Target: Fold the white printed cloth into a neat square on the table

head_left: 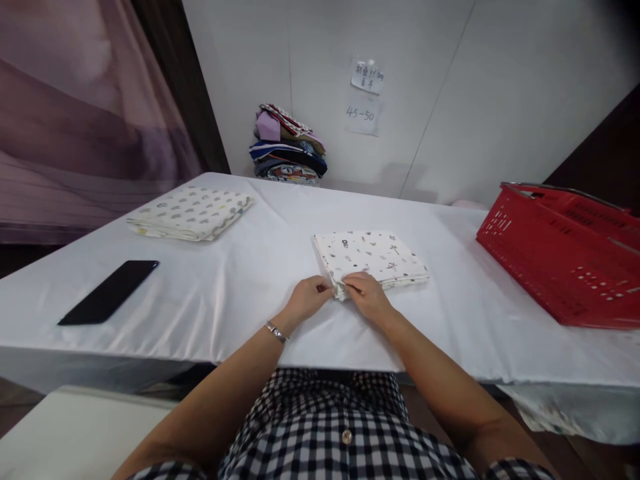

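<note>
A: Both hands were on it? Left hand [311, 295] & right hand [367, 293]?

B: Yep. Each had a narrow pinch grip on the near corner of the folded white patterned cloth [371, 257], which lay flat mid-worktop, on the white-covered worktop [240, 287].

A: How'd it handle, you reckon?

B: Light, soft, floppy; several thin layers, prob. slid apart easily. Best held at corners or folded edge, w/ all layers pinched together.

A: Containers?

B: Red plastic mesh basket [560, 253] at the right. Couldn't see any contents from that angle.

A: Other stuff?

B: Second folded cloth w/ grey-yellow print [190, 212] far left, black flat phone [109, 291] near the left edge, stack of folded coloured fabrics [287, 145] by the wall.
</note>
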{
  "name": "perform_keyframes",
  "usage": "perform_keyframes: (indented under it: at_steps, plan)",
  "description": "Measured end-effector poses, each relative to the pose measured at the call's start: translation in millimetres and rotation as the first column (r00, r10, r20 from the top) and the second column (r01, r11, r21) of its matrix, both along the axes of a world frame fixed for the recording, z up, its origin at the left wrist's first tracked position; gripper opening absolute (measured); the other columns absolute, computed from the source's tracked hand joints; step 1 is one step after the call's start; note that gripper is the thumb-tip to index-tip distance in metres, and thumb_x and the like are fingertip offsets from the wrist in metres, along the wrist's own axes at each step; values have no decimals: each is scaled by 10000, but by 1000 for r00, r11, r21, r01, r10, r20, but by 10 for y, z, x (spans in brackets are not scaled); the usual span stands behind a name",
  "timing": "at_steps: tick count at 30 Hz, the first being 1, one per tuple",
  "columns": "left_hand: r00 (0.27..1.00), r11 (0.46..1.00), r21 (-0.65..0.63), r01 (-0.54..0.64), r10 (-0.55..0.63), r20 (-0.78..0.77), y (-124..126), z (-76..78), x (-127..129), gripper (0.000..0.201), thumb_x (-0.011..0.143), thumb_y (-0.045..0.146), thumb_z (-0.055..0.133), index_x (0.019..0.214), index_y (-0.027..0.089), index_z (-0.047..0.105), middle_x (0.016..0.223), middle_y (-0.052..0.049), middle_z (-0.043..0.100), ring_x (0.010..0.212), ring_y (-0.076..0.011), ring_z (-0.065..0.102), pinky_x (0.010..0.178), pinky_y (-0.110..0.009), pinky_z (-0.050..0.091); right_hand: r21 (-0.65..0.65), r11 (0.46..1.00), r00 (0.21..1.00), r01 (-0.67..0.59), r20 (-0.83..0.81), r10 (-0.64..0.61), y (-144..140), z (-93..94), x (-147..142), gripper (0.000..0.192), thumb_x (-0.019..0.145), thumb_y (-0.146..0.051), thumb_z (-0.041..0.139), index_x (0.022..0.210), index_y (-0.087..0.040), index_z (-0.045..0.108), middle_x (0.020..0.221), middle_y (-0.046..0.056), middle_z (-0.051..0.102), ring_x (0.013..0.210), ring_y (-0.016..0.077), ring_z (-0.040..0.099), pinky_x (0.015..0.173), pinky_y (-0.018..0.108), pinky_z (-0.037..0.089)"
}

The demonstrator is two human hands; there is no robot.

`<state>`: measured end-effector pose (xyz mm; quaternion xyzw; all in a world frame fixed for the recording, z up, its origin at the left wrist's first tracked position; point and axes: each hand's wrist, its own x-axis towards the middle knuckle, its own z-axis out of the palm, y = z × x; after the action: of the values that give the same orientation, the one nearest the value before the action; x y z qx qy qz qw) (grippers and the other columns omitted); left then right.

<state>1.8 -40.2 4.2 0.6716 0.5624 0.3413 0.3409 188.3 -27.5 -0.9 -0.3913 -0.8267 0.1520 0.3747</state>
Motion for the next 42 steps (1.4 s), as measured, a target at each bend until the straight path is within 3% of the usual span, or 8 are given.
perform_keyframes:
  at_steps: [11, 24, 32, 42]
  plan:
    - [988, 998, -7, 60, -59, 142, 24, -37, 14, 131, 717, 285, 561, 724, 193, 655, 756, 3, 672, 734, -143, 592, 696, -261, 456, 38, 999, 997, -23, 78, 20, -44, 3, -32, 164, 830, -286, 569, 948, -223, 664, 978, 67, 652, 921, 213, 569, 827, 368, 437]
    - [987, 987, 78, 144, -149, 57, 8, -58, 5, 146, 752, 268, 553, 777, 220, 689, 802, 2, 667, 752, -138, 592, 714, -268, 458, -117, 993, 998, 29, -53, -35, 6, -27, -56, 146, 782, -177, 589, 872, -243, 683, 945, 28, 667, 908, 182, 582, 833, 350, 455]
    - [993, 994, 49, 99, -102, 53, -40, -39, 48, 170, 752, 297, 553, 803, 223, 697, 861, 4, 702, 801, -157, 617, 751, -276, 470, -162, 987, 998, -8, -69, -3, 30, -35, -15, 211, 786, -153, 567, 916, -261, 694, 981, 23, 668, 947, 176, 586, 870, 361, 453]
    - [995, 999, -26, -20, 23, 102, -39, -74, 133, 212, 736, 366, 561, 717, 193, 682, 705, 12, 673, 677, -139, 593, 616, -240, 439, -94, 995, 998, -29, -55, 24, 43, -63, -36, 218, 784, -117, 573, 912, -255, 681, 958, 22, 663, 917, 179, 575, 842, 356, 450]
